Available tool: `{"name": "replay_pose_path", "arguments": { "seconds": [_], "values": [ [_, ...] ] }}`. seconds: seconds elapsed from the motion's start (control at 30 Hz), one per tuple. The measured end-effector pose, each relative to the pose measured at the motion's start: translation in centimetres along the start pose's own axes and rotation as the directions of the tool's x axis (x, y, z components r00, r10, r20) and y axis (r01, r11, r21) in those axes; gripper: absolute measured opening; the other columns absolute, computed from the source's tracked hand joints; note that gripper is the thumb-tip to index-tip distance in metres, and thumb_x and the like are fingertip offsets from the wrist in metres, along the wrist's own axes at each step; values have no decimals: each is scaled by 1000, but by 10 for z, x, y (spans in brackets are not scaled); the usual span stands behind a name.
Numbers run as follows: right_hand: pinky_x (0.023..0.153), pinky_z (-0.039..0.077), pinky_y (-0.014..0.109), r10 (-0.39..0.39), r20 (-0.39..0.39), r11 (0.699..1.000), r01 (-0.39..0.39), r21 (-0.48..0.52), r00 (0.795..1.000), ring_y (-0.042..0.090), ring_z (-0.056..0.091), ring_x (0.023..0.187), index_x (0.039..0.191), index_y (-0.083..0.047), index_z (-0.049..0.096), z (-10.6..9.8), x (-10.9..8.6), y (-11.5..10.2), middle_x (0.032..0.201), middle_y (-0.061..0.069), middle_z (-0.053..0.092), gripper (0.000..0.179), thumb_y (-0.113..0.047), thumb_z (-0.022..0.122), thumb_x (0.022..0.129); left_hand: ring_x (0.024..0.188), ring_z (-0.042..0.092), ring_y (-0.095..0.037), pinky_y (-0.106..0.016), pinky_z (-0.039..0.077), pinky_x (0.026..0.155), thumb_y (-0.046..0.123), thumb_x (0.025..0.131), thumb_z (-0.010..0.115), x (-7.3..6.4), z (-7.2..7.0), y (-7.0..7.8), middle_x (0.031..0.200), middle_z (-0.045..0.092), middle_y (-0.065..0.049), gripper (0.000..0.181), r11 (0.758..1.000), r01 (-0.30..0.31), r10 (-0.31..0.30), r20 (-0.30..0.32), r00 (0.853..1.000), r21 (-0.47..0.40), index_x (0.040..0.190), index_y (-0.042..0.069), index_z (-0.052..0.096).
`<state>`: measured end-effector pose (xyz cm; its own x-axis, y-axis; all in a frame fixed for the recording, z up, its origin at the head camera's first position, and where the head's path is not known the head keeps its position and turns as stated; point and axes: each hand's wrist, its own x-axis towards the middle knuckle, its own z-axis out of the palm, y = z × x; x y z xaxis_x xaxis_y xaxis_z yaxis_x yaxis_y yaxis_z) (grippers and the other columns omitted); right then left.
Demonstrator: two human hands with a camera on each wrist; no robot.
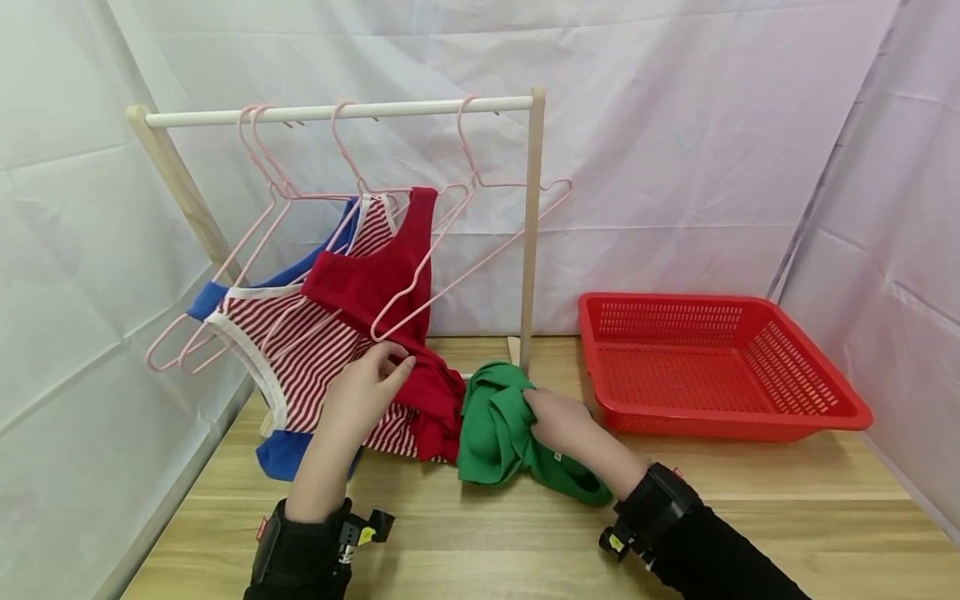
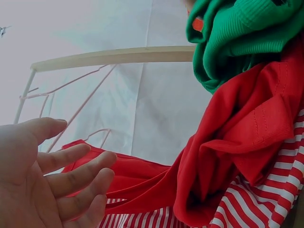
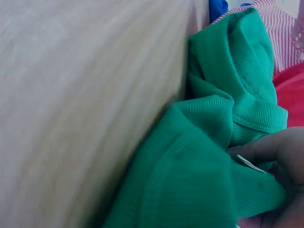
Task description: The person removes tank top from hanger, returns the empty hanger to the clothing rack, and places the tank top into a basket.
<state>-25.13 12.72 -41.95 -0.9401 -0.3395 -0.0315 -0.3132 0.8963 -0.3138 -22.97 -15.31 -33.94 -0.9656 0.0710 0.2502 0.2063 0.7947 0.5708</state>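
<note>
A crumpled green ribbed garment (image 1: 495,425) lies at the foot of the rack, and my right hand (image 1: 562,421) grips a bunch of it. In the right wrist view a small white label shows by the fingers of the right hand (image 3: 285,161). My left hand (image 1: 367,387) holds nothing; its fingers are loosely bent in the left wrist view. It is just below the lower end of a bare pink hanger (image 1: 427,262), in front of a red tank top (image 1: 375,283). Whether it touches the hanger, I cannot tell.
A wooden rack with a white rail (image 1: 315,112) carries several pink hangers. Behind the red top hang a red-and-white striped top (image 1: 300,375) and a blue garment (image 1: 285,454). A red plastic basket (image 1: 720,421) stands at right on the wooden table (image 1: 465,550).
</note>
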Motion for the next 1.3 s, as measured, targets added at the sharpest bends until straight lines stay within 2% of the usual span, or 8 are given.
{"name": "replay_pose_path", "arguments": {
  "seconds": [0.17, 0.37, 0.57, 0.77, 0.9, 1.03, 1.17, 1.3],
  "values": [
    [78, 49, 41, -10, -82, 997, 15, 72, 997, 23, 60, 99, 120, -6, 61, -8, -2, 7, 113, 9, 64, 36, 1, 61, 85, 74, 58, -16, -36, 45, 66, 41, 99, 55, -1, 0, -1, 88, 64, 1, 29, 1000, -3, 3, 0, 1000, -8, 114, 17, 64],
    [75, 47, 37, 5, -178, 979, 31, 201, 984, 19, 56, 86, 106, -11, 61, -19, -6, 14, 95, 2, 62, 26, 3, 59, 84, 75, 58, -17, -37, 45, 67, 41, 99, 55, 0, 1, -1, 89, 64, 1, 29, 1000, -7, 7, -4, 1000, -12, 113, 17, 64],
    [80, 46, 40, 16, -247, 955, 58, 290, 969, 22, 55, 93, 103, -11, 60, -29, -12, 14, 102, 5, 61, 23, 4, 57, 86, 80, 60, -17, -38, 46, 71, 40, 99, 55, 0, 1, 2, 92, 64, 0, 29, 999, -6, 7, 13, 1000, -48, 115, 17, 63],
    [86, 46, 44, 20, -343, 922, 116, 370, 939, 27, 54, 106, 111, -5, 59, -37, -15, 18, 116, 12, 59, 27, 7, 56, 86, 81, 60, -18, -39, 47, 71, 40, 99, 55, 0, 0, 5, 94, 65, -1, 29, 999, -7, 8, 19, 1000, -48, 115, 18, 63],
    [89, 45, 44, 49, -380, 875, 144, 462, 924, 26, 53, 109, 119, -5, 57, -42, -18, 20, 120, 10, 57, 33, 6, 55, 88, 78, 60, -18, -38, 46, 69, 42, 99, 54, 1, -1, 8, 90, 65, 0, 30, 998, -21, 21, 11, 1000, -55, 116, 19, 63],
    [85, 46, 42, 71, -419, 839, 172, 516, 905, 25, 53, 102, 116, -6, 57, -50, -21, 20, 113, 9, 56, 28, 5, 55, 90, 75, 59, -16, -36, 45, 67, 42, 99, 55, 2, -2, 12, 87, 64, 2, 28, 998, -32, 32, 5, 999, -61, 115, 21, 63],
    [77, 46, 40, 85, -459, 828, 194, 527, 885, 24, 51, 91, 103, -6, 56, -60, -25, 18, 100, 9, 54, 19, 7, 53, 89, 75, 59, -16, -36, 45, 67, 42, 98, 55, 2, -2, 17, 88, 65, 2, 26, 996, -41, 41, 3, 999, -81, 113, 21, 63],
    [75, 45, 40, 112, -497, 818, 204, 538, 860, 23, 50, 90, 104, -5, 56, -71, -29, 19, 101, 9, 54, 22, 9, 50, 88, 78, 60, -17, -37, 46, 69, 42, 99, 55, 3, -1, 24, 90, 66, 2, 26, 994, -56, 56, 1, 998, -96, 112, 21, 63]
  ]
}}
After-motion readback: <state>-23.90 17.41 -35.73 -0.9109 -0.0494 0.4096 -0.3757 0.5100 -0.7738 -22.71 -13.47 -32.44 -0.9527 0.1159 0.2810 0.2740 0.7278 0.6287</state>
